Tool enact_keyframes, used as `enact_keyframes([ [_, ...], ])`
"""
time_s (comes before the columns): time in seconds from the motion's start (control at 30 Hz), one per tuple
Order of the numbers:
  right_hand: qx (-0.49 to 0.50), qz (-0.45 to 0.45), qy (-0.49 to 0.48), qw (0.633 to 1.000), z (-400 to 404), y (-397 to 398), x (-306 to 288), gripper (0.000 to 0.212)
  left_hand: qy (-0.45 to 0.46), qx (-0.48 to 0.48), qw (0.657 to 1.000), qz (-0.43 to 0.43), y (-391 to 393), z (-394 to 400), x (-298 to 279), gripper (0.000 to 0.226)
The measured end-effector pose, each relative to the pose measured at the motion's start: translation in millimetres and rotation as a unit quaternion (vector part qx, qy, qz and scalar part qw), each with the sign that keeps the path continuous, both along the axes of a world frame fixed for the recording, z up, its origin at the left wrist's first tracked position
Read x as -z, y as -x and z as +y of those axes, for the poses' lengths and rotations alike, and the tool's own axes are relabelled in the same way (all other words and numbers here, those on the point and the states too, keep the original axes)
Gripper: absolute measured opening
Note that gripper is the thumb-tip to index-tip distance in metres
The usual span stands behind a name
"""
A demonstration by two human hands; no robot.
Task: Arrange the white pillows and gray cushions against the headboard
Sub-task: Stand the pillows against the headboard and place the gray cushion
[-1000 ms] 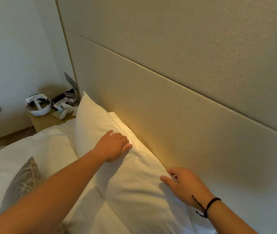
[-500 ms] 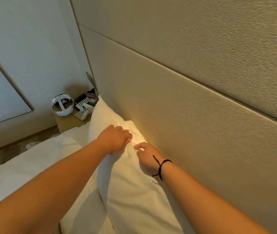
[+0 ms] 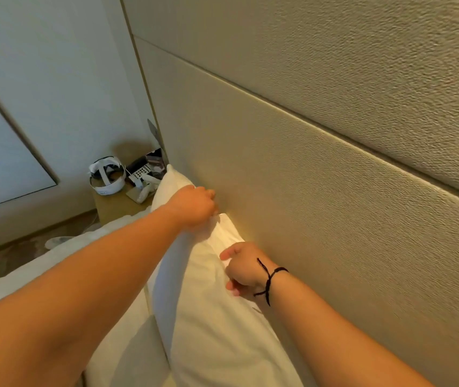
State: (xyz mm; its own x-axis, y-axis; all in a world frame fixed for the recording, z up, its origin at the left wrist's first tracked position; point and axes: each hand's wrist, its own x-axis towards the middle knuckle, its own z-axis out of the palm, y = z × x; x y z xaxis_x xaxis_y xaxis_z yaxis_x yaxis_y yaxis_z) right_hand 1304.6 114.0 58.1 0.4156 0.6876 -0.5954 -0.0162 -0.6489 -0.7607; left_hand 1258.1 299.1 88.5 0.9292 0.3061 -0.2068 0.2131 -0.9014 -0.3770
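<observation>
A white pillow [image 3: 211, 311] stands on edge against the beige padded headboard [image 3: 320, 191]. My left hand [image 3: 194, 206] grips the pillow's top edge near its far corner, with the fingers curled over the fabric. Closer to me, my right hand [image 3: 243, 268], a black cord round its wrist, pinches the same top edge beside the headboard. A second white pillow [image 3: 168, 181] peeks out behind my left hand, its corner upright against the headboard. No gray cushion is in view.
A wooden nightstand [image 3: 116, 205] sits past the pillows with a white headset [image 3: 106, 177], a phone [image 3: 141, 171] and small items on it. The white duvet [image 3: 63, 261] covers the bed at left. A patterned floor [image 3: 7, 255] lies beyond.
My left hand slid up from the pillow's face to its top edge and curled over it. My right hand drew back toward me along the edge. The view turned left, and the gray cushion left the frame.
</observation>
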Motion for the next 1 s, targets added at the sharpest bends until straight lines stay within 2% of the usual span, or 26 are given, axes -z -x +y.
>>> enact_keyframes([
  [0.03, 0.051, 0.042, -0.025, 0.998, 2, 3, 5, 0.031, 0.015, -0.013, 0.999, -0.042, 1, 8, 1, 0.028],
  [0.1, 0.123, 0.030, -0.088, 0.988, 6, 6, 12, 0.030, 0.060, -0.055, 0.991, -0.111, 1, 19, 3, 0.027],
  [0.2, 0.063, -0.108, -0.160, 0.979, 2, 11, 10, 0.024, 0.087, -0.056, 0.978, -0.183, -3, 24, 11, 0.023],
  [0.23, 0.037, -0.170, -0.151, 0.973, 1, 14, 10, 0.025, 0.098, -0.068, 0.974, -0.192, -4, 24, 14, 0.023],
  [0.3, 0.003, -0.237, -0.112, 0.965, -4, 22, 14, 0.013, 0.106, -0.080, 0.969, -0.206, -7, 24, 25, 0.023],
  [0.37, -0.030, -0.245, -0.070, 0.967, -7, 29, 17, 0.047, 0.080, -0.083, 0.975, -0.191, -9, 23, 38, 0.021],
  [0.47, -0.083, -0.253, -0.037, 0.963, -10, 36, 25, 0.083, 0.045, -0.108, 0.982, -0.151, -7, 31, 56, 0.024],
  [0.53, -0.127, -0.276, -0.030, 0.952, -11, 40, 29, 0.092, 0.056, -0.165, 0.977, -0.125, -3, 41, 62, 0.032],
  [0.63, -0.155, -0.299, -0.030, 0.941, -10, 42, 33, 0.090, 0.049, -0.247, 0.961, -0.113, 1, 60, 61, 0.055],
  [0.7, -0.158, -0.315, -0.042, 0.935, -11, 42, 36, 0.088, 0.066, -0.304, 0.941, -0.134, 3, 73, 56, 0.062],
  [0.77, -0.164, -0.330, -0.050, 0.928, -12, 40, 39, 0.086, 0.126, -0.360, 0.910, -0.163, 5, 87, 51, 0.066],
  [0.9, -0.174, -0.334, -0.036, 0.926, -15, 36, 38, 0.087, 0.220, -0.454, 0.826, -0.249, 10, 116, 42, 0.069],
  [1.0, -0.169, -0.335, -0.023, 0.927, -18, 32, 34, 0.088, 0.253, -0.497, 0.770, -0.312, 13, 127, 45, 0.059],
])
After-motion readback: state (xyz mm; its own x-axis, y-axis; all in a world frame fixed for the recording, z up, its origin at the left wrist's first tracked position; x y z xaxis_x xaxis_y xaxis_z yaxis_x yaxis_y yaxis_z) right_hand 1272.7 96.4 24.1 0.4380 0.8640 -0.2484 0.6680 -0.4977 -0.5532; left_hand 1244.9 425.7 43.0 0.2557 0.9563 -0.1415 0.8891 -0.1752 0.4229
